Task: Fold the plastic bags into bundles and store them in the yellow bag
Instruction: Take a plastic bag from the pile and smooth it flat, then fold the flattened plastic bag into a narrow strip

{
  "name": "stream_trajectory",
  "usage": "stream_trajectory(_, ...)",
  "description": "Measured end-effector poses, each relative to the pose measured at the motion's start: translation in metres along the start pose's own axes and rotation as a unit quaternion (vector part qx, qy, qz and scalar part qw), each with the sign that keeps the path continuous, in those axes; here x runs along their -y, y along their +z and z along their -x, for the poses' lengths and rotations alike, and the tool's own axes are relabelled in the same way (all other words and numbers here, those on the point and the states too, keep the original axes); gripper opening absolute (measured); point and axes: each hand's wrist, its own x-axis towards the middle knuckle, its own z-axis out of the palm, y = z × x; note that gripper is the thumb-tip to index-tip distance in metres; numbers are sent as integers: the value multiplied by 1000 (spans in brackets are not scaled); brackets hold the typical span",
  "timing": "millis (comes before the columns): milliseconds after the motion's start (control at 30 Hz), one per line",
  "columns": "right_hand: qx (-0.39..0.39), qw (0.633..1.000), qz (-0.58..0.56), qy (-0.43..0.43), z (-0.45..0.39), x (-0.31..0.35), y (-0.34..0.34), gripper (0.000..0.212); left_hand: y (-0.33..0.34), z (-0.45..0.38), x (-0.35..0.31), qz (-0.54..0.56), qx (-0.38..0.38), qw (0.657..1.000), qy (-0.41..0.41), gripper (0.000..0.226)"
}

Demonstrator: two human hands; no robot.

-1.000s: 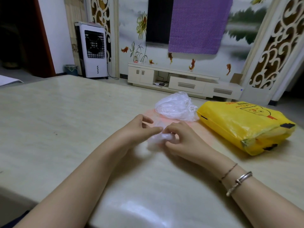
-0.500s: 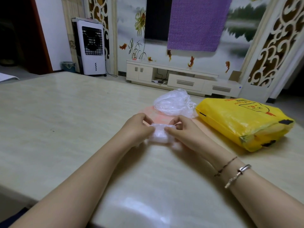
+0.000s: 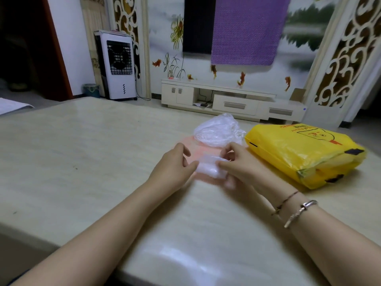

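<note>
Folded plastic bag (image 3: 209, 168): blurred, edges indistinct, pinched between left hand (image 3: 175, 166) and right hand (image 3: 239, 164); yellow bag (image 3: 305, 153) beside right hand.

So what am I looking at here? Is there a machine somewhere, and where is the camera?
There is no machine: a person works with two bare hands. The one picture comes from a wide-angle camera worn on the person's head, looking forward and down, so the arms reach in from the bottom. On the pale table the left hand and the right hand pinch a small folded plastic bundle between them, one at each end. Just behind it lies a loose crumpled clear plastic bag, not yet folded. To the right lies the yellow bag, where the bundles are meant to go. The right wrist wears bracelets. Behind the table there is a white cabinet.
</note>
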Motion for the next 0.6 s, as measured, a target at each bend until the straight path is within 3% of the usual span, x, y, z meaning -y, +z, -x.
stream_trajectory(100, 6, 1000, 11, 5, 3, 13, -24, 22, -8, 1, -16, 74, 18, 996, -42, 18)
stream_trajectory(300, 31, 998, 49, -28, 37, 26, -81, 25, 5, 5, -71, 30, 69, 997, 5, 18)
stream_trajectory(600, -108, 994, 23, 14, 115, -61, -187, 31, 124, 14, -139, 4, 99, 992, 77, 44)
